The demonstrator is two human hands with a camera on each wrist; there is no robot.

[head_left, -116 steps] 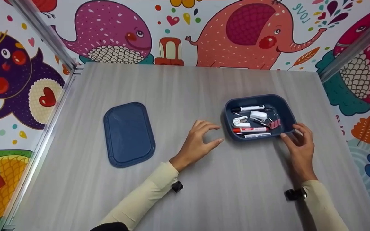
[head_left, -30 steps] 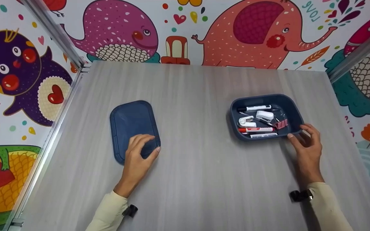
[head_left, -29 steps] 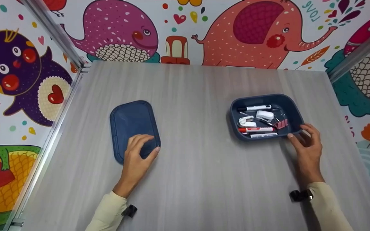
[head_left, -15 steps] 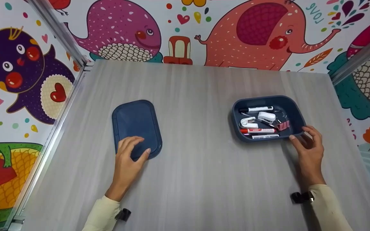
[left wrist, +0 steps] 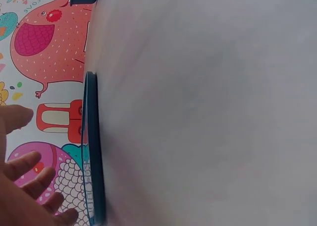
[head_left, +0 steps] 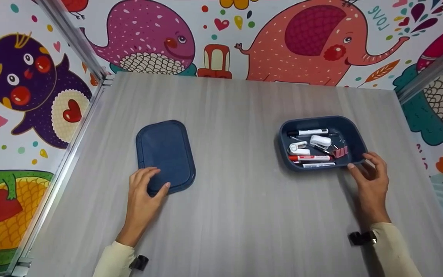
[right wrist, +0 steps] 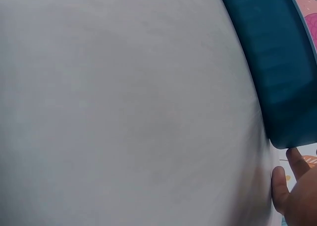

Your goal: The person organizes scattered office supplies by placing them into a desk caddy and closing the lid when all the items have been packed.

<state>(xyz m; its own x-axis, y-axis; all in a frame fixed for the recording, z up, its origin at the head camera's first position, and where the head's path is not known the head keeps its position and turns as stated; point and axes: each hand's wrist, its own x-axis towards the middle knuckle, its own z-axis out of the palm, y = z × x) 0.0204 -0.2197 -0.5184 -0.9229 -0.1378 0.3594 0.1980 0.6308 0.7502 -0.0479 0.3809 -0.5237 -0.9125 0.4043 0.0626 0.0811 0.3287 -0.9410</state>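
Note:
In the head view a dark blue rectangular lid [head_left: 167,150] lies flat at the left of the table. My left hand [head_left: 140,196] is over the lid's near left corner, thumb and fingers spread apart. The left wrist view has the lid [left wrist: 96,151] edge-on, a gap between it and the hand's fingers. To the right stands a dark blue plastic box [head_left: 354,140]. My right hand [head_left: 371,182] holds its near right corner, thumb on the near side and fingers on the right. Inside lie a black-capped marker [head_left: 310,132], a red marker [head_left: 310,158] and small white items.
A pink clip [head_left: 340,151] and a white rounded gadget [head_left: 320,141] lie among the box's contents. A metal rail [head_left: 65,169] borders the table [head_left: 237,154] on the left. Walls with cartoon animals [head_left: 302,46] enclose the back and sides.
My left hand has moved left from beside the box to over the lid, then back toward its near left corner. The right hand keeps its hold on the box corner.

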